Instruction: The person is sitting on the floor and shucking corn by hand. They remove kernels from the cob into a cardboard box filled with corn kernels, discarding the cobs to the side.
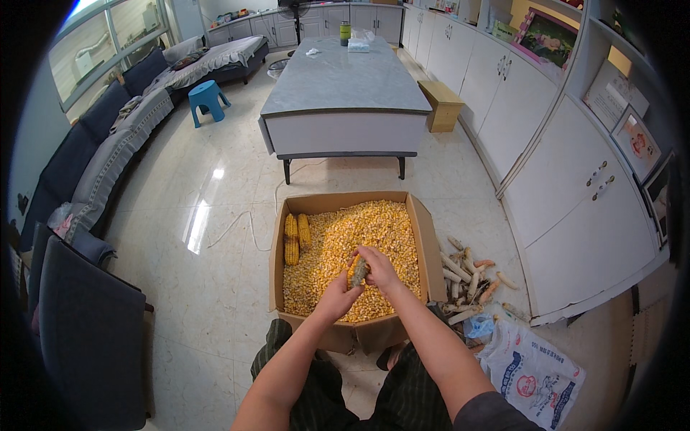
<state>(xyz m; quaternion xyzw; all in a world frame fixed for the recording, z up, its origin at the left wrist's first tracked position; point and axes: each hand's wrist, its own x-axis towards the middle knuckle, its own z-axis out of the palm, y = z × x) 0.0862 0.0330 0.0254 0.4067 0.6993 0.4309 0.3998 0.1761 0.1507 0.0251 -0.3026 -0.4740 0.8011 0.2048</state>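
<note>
Between my hands, above a cardboard box [428,253] filled with loose corn kernels [372,226], is a partly shelled corn cob [357,271]. Its left side still bears yellow kernels, while a greyish bare strip shows on the right. My left hand [339,296] grips its lower end from the left. My right hand [377,269] is closed around its upper right side, with the fingers over the top. Several whole yellow corn cobs [291,240] lie on the kernels in the box's upper left corner.
Right of the box, stripped cobs [474,275] lie piled on the tiled floor, with a blue plastic bag [478,325] and a printed white sack [531,372] below. A grey-topped table [339,81] stands beyond the box, a dark chair [89,328] at left, white cabinets [582,215] at right.
</note>
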